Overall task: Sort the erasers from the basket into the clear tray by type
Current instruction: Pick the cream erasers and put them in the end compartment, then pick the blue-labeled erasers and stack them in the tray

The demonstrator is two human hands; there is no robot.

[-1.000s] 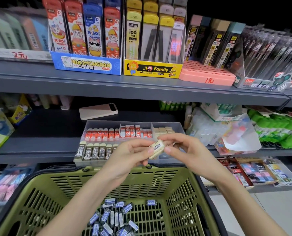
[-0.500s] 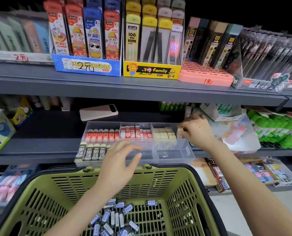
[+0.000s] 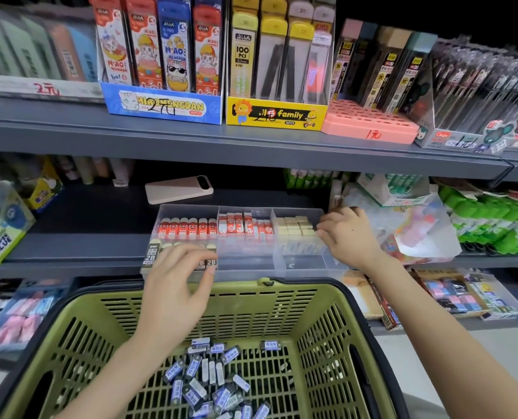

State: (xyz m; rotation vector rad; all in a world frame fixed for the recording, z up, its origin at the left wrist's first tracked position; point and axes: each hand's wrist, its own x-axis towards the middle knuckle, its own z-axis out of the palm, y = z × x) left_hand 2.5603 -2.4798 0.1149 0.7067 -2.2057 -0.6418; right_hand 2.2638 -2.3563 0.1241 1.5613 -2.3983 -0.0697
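Lengthwise along shelf (image 3: pixel 85 246), clear tray (image 3: pixel 307 265)

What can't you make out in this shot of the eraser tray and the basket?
All from the head view:
- Part of the row of 2B erasers: covered by the left hand.
- Whether the right hand holds anything at the corner of the clear tray: its fingers curl out of sight behind the hand.
- Print on the blue erasers: too small.
- Near side of the basket: cut off by the bottom edge.

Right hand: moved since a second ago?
Yes. The right hand went rightward, from the front middle of the clear tray to its far right end by the beige erasers.
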